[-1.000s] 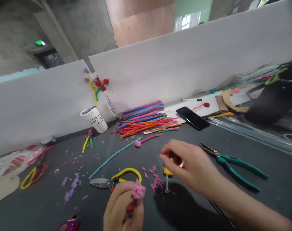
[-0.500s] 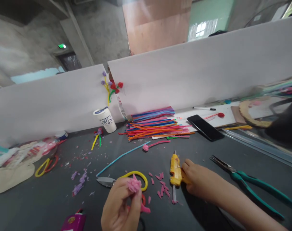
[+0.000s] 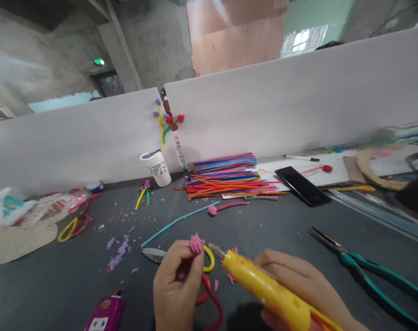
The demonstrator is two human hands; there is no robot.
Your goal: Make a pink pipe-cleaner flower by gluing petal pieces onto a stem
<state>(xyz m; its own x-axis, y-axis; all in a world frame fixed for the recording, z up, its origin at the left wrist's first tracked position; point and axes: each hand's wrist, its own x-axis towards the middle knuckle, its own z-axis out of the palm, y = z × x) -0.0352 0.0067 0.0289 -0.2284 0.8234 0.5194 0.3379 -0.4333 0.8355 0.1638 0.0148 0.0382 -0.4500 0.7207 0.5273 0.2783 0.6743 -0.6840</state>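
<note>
My left hand (image 3: pixel 177 280) pinches a small pink flower (image 3: pixel 196 243) between thumb and fingers; a dark pink stem (image 3: pixel 216 301) hangs below it. In my right hand (image 3: pixel 295 280) is a yellow glue gun (image 3: pixel 260 280), its metal nozzle pointing left toward the flower with a small gap between them. Behind my left hand lie scissors (image 3: pixel 209 260) with yellow and red handles, partly hidden by the hand. Pink scraps (image 3: pixel 231 278) lie on the dark table, some covered by the glue gun.
Long-nose pliers (image 3: pixel 347 259) with green handles lie at the right, a black phone (image 3: pixel 302 185) beyond. Bundled pipe cleaners (image 3: pixel 229 181) and a paper cup (image 3: pixel 156 169) stand near the white partition (image 3: pixel 264 110). A purple box (image 3: pixel 107 314) sits front left.
My right hand has lifted the glue gun off the table and brought its nozzle left, near the flower. My left hand has risen slightly, still holding the flower.
</note>
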